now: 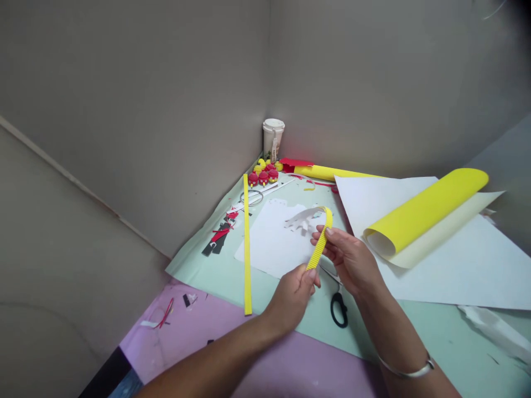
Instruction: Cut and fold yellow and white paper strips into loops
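Observation:
A ridged yellow paper strip [318, 249] is stretched between my two hands over the table. My left hand [296, 296] pinches its lower end between thumb and fingers. Higher up, my right hand [350, 257] grips the strip between thumb and fingertips, and the free end curls over to the left. Below the hands lie scissors with a black handle [339, 310], their blades partly hidden. White paper sheets [265, 235] lie behind my left hand. A second, straight yellow strip [247, 249] lies flat to the left.
A lidded paper cup [272, 138] stands in the corner, with several small red and yellow round ornaments [263, 177] before it. A yellow paper roll [427, 213] rests on white sheets [460, 282] at right. Red and black scraps [218, 239] lie at left, near grey walls [166, 99].

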A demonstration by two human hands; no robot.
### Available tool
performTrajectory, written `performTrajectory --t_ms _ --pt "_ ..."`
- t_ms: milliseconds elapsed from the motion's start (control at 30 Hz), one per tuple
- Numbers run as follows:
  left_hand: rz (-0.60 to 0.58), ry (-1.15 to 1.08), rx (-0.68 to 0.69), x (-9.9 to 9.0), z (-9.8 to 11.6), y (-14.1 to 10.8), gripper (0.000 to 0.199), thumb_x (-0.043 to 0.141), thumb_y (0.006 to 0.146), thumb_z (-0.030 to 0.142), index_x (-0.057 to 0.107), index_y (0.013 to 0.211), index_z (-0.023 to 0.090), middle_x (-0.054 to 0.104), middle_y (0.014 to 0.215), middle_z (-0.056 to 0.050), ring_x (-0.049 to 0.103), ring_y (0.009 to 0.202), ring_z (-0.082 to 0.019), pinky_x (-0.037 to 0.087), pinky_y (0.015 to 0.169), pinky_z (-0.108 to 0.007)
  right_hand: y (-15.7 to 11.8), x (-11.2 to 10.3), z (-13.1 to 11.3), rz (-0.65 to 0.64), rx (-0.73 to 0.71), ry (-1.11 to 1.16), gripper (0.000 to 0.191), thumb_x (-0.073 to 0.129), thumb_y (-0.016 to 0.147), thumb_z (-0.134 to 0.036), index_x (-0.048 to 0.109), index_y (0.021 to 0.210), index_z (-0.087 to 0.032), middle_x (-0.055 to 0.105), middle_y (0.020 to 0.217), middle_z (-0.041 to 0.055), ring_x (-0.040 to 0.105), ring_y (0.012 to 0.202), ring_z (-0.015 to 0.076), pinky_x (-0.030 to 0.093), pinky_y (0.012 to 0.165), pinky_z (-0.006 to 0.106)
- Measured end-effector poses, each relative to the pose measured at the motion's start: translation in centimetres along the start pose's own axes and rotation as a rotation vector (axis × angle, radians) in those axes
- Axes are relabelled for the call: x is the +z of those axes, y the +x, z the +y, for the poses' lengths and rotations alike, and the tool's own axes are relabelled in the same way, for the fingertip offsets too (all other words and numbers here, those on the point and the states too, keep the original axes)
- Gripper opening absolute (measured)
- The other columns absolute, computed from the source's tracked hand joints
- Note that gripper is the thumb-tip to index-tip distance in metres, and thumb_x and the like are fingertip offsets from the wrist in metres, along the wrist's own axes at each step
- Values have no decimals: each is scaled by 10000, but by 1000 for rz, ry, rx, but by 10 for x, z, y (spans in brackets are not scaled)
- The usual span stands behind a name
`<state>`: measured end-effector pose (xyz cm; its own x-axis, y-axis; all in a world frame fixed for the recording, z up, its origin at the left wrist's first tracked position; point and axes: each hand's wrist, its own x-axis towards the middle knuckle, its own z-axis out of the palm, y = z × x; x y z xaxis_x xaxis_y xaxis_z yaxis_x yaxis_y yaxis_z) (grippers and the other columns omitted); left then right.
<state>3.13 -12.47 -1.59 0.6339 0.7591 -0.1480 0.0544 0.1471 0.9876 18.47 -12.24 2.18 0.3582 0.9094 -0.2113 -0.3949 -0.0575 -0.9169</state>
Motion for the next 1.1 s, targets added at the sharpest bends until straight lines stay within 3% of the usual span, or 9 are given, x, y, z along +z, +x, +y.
performTrajectory --t_ms 200,533,900,1100 --pt "32 69 18 0 0 1 333 365 968 457 508 834 188 386 643 42 335 572 -116 284 561 -240 -1 2 0 24 -32 -41 291 780 730 -424 767 887 -179 723 841 47 637 826 174 496 738 281" --pt "33 137 34 0 2 -1 344 351 968 470 519 859 189 412 668 37 385 613 -128 310 595 -247 4 2 14 78 -87 -30 326 771 735 -465 768 911 -189 633 756 -6 510 676 108 434 644 230" --pt "73 151 47 6 -4 -1 299 360 968 400 530 850 184 392 635 40 365 581 -124 291 582 -253 -1 12 27 160 -152 -69 372 696 778 -520 710 932 -182 543 670 -25 516 651 135 437 617 250" --pt "43 47 56 11 -9 -3 332 353 977 450 512 855 185 344 588 58 313 527 -113 267 532 -248 -10 17 27 200 -231 -180 373 610 850 -534 673 979 -190 563 692 -20 537 676 138 436 648 247"
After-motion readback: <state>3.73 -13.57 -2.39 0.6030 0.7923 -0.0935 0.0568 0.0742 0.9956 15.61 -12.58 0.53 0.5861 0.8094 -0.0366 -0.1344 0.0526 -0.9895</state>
